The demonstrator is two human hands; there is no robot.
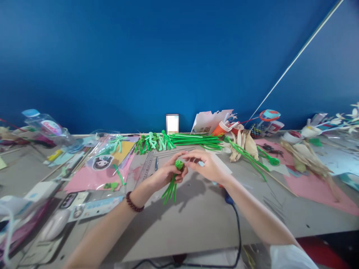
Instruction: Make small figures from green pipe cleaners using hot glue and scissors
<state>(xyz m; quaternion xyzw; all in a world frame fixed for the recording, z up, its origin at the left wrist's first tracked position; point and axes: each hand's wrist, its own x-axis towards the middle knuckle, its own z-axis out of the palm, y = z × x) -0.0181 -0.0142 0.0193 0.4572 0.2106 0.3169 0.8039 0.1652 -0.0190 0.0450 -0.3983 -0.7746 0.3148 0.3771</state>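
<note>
My left hand, with a dark red beaded bracelet on its wrist, is closed around a bundle of green pipe cleaners. A coiled green head sits on top of the bundle, and the loose ends hang below the fingers. Just right of the head is my right hand, its thumb and fingers bent toward it. Whether anything thin lies between those fingertips is too small to make out. Behind the hands, twisted green pieces and long straight green stems lie along the back of the table.
A plastic bottle and clear bag are at the left, near a mouse. A ruler lies behind my left hand. At the right are scissors, dried husks and pink paper. A blue-handled tool's cord hangs over the front edge.
</note>
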